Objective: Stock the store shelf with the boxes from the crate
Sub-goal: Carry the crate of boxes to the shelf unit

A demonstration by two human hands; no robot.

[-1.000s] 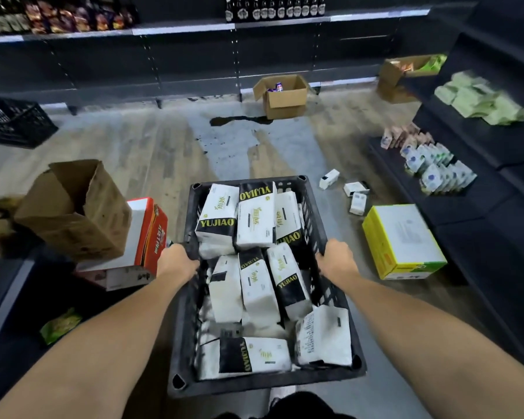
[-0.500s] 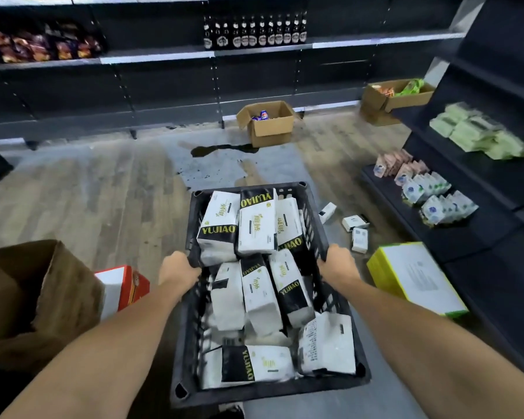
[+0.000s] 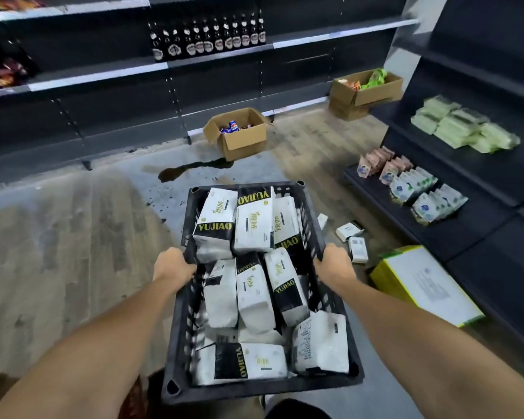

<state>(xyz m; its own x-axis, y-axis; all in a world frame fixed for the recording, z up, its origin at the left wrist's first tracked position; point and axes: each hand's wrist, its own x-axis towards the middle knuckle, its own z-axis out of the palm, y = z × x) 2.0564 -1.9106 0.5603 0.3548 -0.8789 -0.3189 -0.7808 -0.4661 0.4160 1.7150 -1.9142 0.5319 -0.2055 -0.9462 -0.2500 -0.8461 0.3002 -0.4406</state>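
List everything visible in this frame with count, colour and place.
Black plastic crate: one, black, held at centre.
White-and-black YUJIAO packs: at least eight, white with black bands, in the crate.
Dark glass bottles: one row, dark, far shelf.
Open cardboard box of cans: one, brown, floor by far shelf.
Dark spill: one, black, floor beside that box.
Cardboard box of green packets: one, brown, atop a second cardboard box, far right.
Pale green packs: a pile, right shelf.
Pink and blue-white pouches: several rows, lower right shelf.
Small white boxes: three, floor right of the crate.
Flat yellow-and-white carton: one, floor at right.
Left hand: one, gripping the crate's left rim.
Right hand: one, gripping the right rim.
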